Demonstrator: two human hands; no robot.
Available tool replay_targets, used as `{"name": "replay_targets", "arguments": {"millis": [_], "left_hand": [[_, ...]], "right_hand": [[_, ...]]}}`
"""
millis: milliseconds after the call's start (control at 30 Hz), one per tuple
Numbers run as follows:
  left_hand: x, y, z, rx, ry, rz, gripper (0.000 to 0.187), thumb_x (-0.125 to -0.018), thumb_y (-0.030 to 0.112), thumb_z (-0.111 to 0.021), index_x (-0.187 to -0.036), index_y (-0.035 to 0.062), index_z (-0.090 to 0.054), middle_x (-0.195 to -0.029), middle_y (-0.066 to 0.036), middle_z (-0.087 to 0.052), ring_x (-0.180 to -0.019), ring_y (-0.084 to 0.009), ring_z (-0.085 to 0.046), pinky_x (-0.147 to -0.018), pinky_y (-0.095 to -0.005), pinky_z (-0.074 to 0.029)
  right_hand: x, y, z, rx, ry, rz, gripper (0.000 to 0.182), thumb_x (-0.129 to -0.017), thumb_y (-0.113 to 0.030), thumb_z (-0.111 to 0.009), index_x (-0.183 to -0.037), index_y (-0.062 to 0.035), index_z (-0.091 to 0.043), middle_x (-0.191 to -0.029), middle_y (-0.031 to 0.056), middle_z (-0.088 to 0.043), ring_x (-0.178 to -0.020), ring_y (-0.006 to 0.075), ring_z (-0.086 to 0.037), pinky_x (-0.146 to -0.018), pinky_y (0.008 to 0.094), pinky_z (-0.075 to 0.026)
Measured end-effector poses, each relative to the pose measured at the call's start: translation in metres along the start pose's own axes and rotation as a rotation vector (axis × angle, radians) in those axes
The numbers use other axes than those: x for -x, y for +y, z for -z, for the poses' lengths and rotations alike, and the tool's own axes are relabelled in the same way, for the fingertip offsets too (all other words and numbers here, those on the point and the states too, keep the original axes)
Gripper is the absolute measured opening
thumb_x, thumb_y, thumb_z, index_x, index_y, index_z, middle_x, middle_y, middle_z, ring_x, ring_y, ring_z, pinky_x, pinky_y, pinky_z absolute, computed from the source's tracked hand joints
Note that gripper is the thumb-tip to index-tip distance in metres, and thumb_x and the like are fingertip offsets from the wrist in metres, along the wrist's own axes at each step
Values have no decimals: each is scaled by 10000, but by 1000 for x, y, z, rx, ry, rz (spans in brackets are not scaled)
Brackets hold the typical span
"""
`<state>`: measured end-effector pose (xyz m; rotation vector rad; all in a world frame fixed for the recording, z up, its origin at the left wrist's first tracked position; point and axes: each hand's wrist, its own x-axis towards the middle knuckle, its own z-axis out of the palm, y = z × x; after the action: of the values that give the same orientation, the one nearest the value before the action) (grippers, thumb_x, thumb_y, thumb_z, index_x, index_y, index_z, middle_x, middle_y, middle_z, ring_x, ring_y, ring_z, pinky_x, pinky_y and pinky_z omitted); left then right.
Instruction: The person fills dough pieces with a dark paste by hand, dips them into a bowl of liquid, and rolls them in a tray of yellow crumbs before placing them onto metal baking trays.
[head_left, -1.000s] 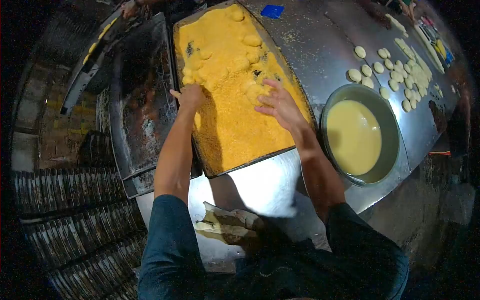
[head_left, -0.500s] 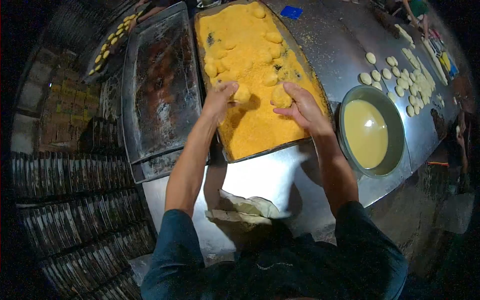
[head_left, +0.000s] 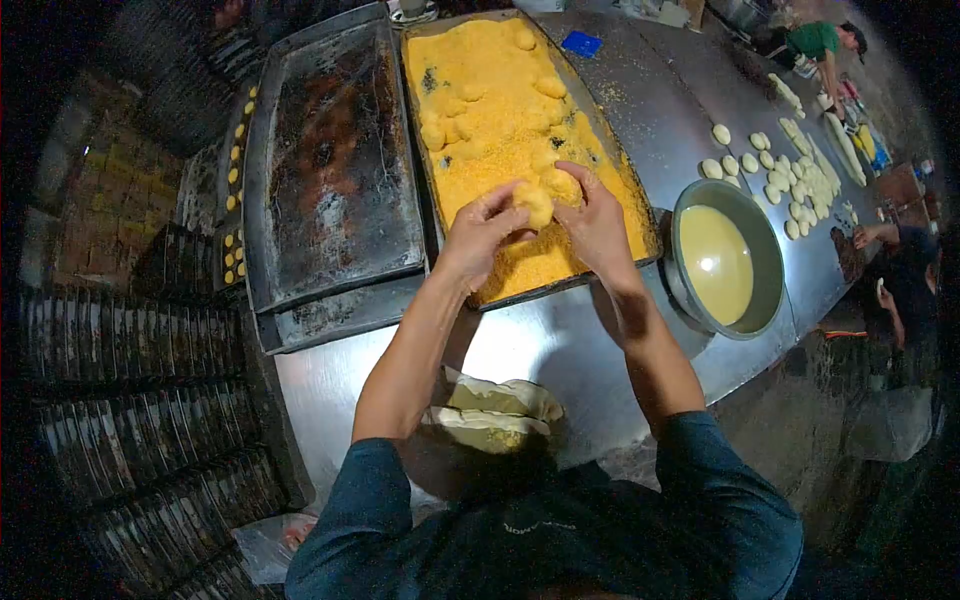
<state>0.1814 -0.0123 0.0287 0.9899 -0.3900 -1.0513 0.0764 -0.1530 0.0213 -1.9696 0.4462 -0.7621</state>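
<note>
My left hand [head_left: 480,238] grips a crumb-coated dough piece [head_left: 533,204] between thumb and fingers. Against it, my right hand [head_left: 596,222] holds another coated dough piece [head_left: 562,186]; the two pieces are side by side and seem to touch. Both hands are above the near part of a tray of yellow crumbs [head_left: 490,90], where several coated lumps lie towards the far end and left side. Right of the tray is a grey bowl of pale yellow liquid [head_left: 716,268].
Dark empty trays [head_left: 335,180] are stacked on the left. Several plain dough pieces [head_left: 790,180] lie at the right. A crumpled cloth [head_left: 495,405] rests at the near edge. Two other people [head_left: 822,42] are at the right, and tray racks [head_left: 130,350] fill the lower left.
My hands have come together, bringing their two dough pieces side by side. The camera view has shifted slightly, showing more of the person at the far right.
</note>
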Motion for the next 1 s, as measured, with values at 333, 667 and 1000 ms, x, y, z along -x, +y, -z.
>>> {"name": "replay_targets", "arguments": {"millis": [333,667,1000], "left_hand": [[60,16,96,-113,377,-51,409,-769,119,-722,-1097,24,-498,-893,-79,-609,-763,-132,-586,-634,-247,-480],[90,94,362,-1189,754,-21,385,-703,274,-748,-902,0,-563,-759,-170,-621,-744,-285,-627,-686,-398,-487],[131,92,338,-1643,285,382,866,-870,579,-392,-1419,-42,-142,-1501,-215,-84,-1404,-306,-61,-1123,-445,-93]], "right_hand": [[-5,-2,-10,-491,-189,-715,404,-874,-69,-553,-1244,45,-436,-1034,138,-603,-816,199,-640,-658,294,-570],[-41,-42,-300,170,-697,302,309,-874,-154,-559,-1151,-19,-538,-1106,141,-590,-966,289,-590,-871,367,-478],[-31,8,-330,648,-923,948,637,-894,-410,-485,-1387,-43,-315,-1479,153,-240,-1377,300,-204,-1106,495,-164]]}}
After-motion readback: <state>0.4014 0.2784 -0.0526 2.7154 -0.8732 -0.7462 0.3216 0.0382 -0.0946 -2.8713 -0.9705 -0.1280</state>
